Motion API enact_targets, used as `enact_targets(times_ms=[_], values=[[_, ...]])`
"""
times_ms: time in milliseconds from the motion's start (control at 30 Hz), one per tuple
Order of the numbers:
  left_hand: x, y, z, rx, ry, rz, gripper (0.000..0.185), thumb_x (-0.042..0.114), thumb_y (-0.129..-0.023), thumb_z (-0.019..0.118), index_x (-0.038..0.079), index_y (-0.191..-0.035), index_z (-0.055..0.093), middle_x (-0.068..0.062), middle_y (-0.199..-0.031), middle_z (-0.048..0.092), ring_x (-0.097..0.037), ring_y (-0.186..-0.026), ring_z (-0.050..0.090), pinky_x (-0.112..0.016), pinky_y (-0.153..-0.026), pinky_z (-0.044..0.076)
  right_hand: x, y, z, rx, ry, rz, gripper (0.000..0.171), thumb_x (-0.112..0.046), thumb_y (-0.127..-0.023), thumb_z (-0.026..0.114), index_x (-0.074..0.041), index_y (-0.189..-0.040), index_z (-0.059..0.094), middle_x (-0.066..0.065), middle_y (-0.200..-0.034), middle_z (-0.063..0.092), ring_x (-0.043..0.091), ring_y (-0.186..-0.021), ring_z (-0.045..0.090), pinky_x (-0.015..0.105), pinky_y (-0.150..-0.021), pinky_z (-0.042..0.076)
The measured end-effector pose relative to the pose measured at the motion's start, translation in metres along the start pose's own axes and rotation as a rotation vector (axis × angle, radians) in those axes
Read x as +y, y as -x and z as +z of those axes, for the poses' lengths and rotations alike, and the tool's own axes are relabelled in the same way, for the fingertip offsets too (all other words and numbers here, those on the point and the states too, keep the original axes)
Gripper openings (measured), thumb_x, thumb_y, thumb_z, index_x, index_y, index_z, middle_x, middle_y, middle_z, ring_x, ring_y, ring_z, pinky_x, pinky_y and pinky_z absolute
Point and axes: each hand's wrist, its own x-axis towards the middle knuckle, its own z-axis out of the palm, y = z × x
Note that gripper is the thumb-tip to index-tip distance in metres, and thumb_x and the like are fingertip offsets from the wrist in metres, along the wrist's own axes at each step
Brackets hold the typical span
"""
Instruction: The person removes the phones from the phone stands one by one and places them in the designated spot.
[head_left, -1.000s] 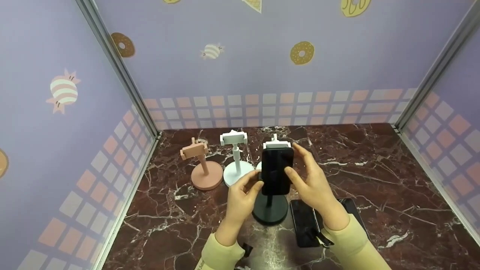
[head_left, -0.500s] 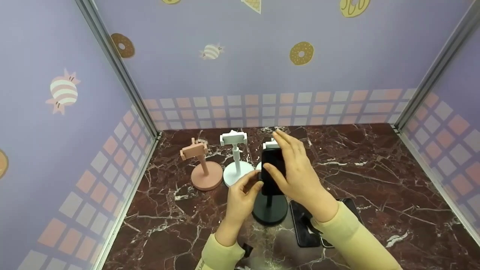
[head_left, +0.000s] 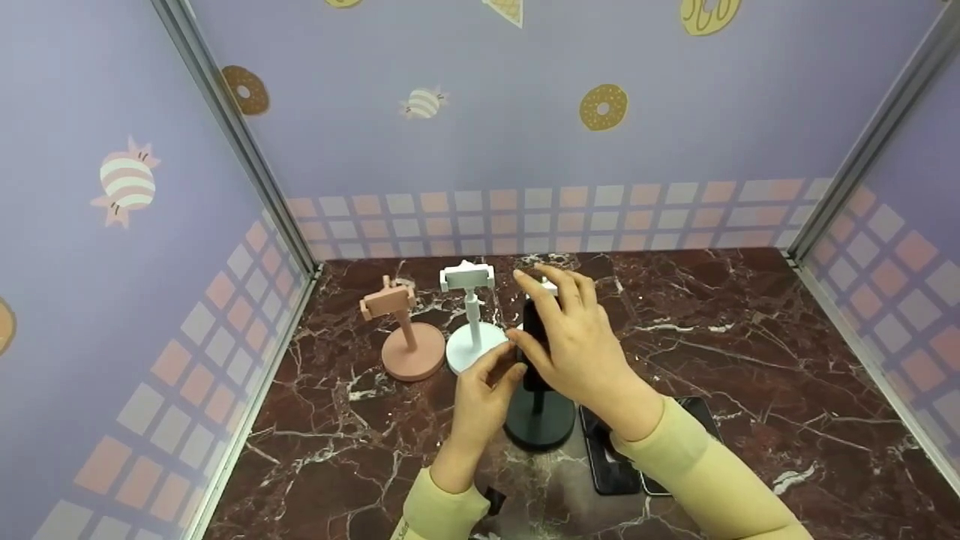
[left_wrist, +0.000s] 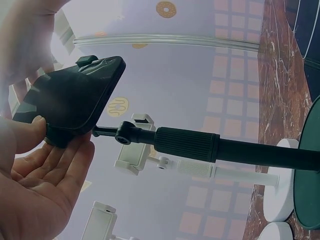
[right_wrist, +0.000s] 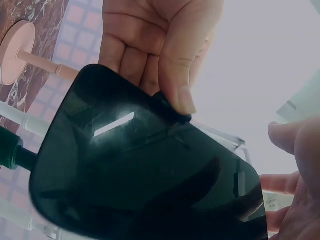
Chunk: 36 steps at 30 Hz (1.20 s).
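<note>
A black phone (head_left: 534,371) stands upright in the clamp (right_wrist: 170,111) of a black phone stand (head_left: 541,426). In the right wrist view its glossy screen fills the middle. My left hand (head_left: 484,397) pinches the clamp at the phone's left edge between thumb and fingers. My right hand (head_left: 585,349) is spread in front of the phone, fingers extended toward its upper left, and hides much of the screen in the head view. In the right wrist view the right thumb (right_wrist: 285,137) is apart from the phone; whether the other fingers touch it I cannot tell.
A pink phone stand (head_left: 412,352) and a white phone stand (head_left: 474,341) are to the left. Another white stand (left_wrist: 134,154) is mostly hidden behind the phone. Flat phones (head_left: 616,476) lie on the marble table beneath my right forearm. Patterned walls surround the table.
My right hand has moved left from the phone's right edge across its front, covering more of the screen. My left hand, the phone and the stand have stayed in place.
</note>
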Motion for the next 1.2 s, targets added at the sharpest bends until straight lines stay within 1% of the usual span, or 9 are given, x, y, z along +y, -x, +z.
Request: enact_targets(times_ms=[67, 167, 267, 333, 500, 667, 900, 1033, 1200], values=[[-0.001, 0.0, 0.0, -0.002, -0.005, 0.021, 0.035, 0.002, -0.094, 0.071, -0.011, -0.125, 0.067, -0.025, -0.119, 0.073, -0.035, -0.106, 0.073, -0.029, -0.092, 0.061, -0.002, 0.0, 0.001, -0.011, 0.023, 0.011, 0.065, -0.037, -0.096, 0.072, -0.016, -0.151, 0.047, 0.021, -0.143, 0.053, 0.039, -0.123, 0.049, 0.058, -0.075, 0.057], [-0.003, 0.0, -0.001, -0.004, -0.009, 0.07, 0.034, 0.002, -0.094, 0.071, -0.01, -0.125, 0.067, -0.023, -0.115, 0.075, -0.029, -0.105, 0.074, -0.031, -0.091, 0.062, -0.005, 0.0, 0.003, -0.027, 0.067, 0.029, 0.064, -0.039, -0.095, 0.073, -0.016, -0.15, 0.048, 0.021, -0.137, 0.055, 0.038, -0.12, 0.049, 0.057, -0.074, 0.056], [-0.005, 0.0, -0.001, -0.006, -0.006, 0.111, 0.033, 0.001, -0.094, 0.071, -0.01, -0.124, 0.068, -0.023, -0.112, 0.075, -0.024, -0.104, 0.074, -0.033, -0.089, 0.063, -0.007, 0.0, 0.005, -0.038, 0.12, 0.041, 0.064, -0.042, -0.095, 0.074, -0.013, -0.147, 0.05, 0.021, -0.131, 0.056, 0.038, -0.119, 0.049, 0.055, -0.074, 0.056], [-0.006, 0.0, -0.001, -0.003, -0.003, 0.122, 0.032, 0.001, -0.093, 0.071, -0.01, -0.123, 0.068, -0.023, -0.11, 0.075, -0.022, -0.102, 0.074, -0.033, -0.088, 0.063, -0.007, 0.0, 0.007, -0.04, 0.149, 0.049, 0.064, -0.043, -0.094, 0.074, -0.01, -0.144, 0.052, 0.021, -0.128, 0.057, 0.039, -0.119, 0.048, 0.054, -0.074, 0.055], [-0.007, 0.0, -0.001, 0.002, 0.002, 0.116, 0.031, -0.001, -0.093, 0.071, -0.01, -0.122, 0.068, -0.023, -0.11, 0.075, -0.021, -0.101, 0.074, -0.032, -0.088, 0.063, -0.008, 0.001, 0.012, -0.026, 0.2, 0.065, 0.059, -0.046, -0.093, 0.074, -0.006, -0.132, 0.056, 0.02, -0.12, 0.056, 0.039, -0.114, 0.047, 0.05, -0.073, 0.051], [-0.006, 0.0, 0.0, 0.008, 0.022, 0.101, 0.031, -0.001, -0.092, 0.072, -0.009, -0.122, 0.069, -0.021, -0.108, 0.076, -0.015, -0.1, 0.073, -0.031, -0.086, 0.063, -0.007, 0.002, 0.017, 0.014, 0.266, 0.048, 0.055, -0.045, -0.09, 0.077, -0.005, -0.121, 0.055, 0.017, -0.108, 0.051, 0.038, -0.104, 0.044, 0.043, -0.067, 0.044], [-0.006, 0.0, 0.0, 0.009, 0.032, 0.091, 0.025, 0.0, -0.093, 0.072, -0.009, -0.116, 0.07, -0.022, -0.106, 0.075, -0.013, -0.098, 0.072, -0.03, -0.085, 0.062, -0.007, 0.001, 0.026, 0.068, 0.343, 0.057, 0.062, -0.049, -0.08, 0.085, -0.006, -0.113, 0.053, 0.017, -0.105, 0.052, 0.038, -0.101, 0.043, 0.041, -0.065, 0.039], [-0.006, -0.001, 0.0, 0.002, 0.035, 0.101, 0.025, 0.001, -0.093, 0.073, -0.008, -0.117, 0.07, -0.021, -0.107, 0.076, -0.016, -0.098, 0.073, -0.031, -0.086, 0.063, -0.007, 0.0, 0.029, 0.112, 0.358, 0.051, 0.056, -0.04, -0.079, 0.087, -0.007, -0.111, 0.054, 0.016, -0.103, 0.051, 0.037, -0.099, 0.042, 0.041, -0.065, 0.039], [-0.003, -0.002, -0.002, -0.021, 0.066, 0.069, 0.025, 0.004, -0.094, 0.073, -0.004, -0.117, 0.071, -0.019, -0.106, 0.076, -0.015, -0.097, 0.073, -0.03, -0.085, 0.062, -0.005, -0.001, 0.032, 0.173, 0.358, 0.033, 0.046, -0.026, -0.077, 0.083, -0.006, -0.107, 0.054, 0.016, -0.101, 0.052, 0.036, -0.097, 0.042, 0.042, -0.066, 0.039]])
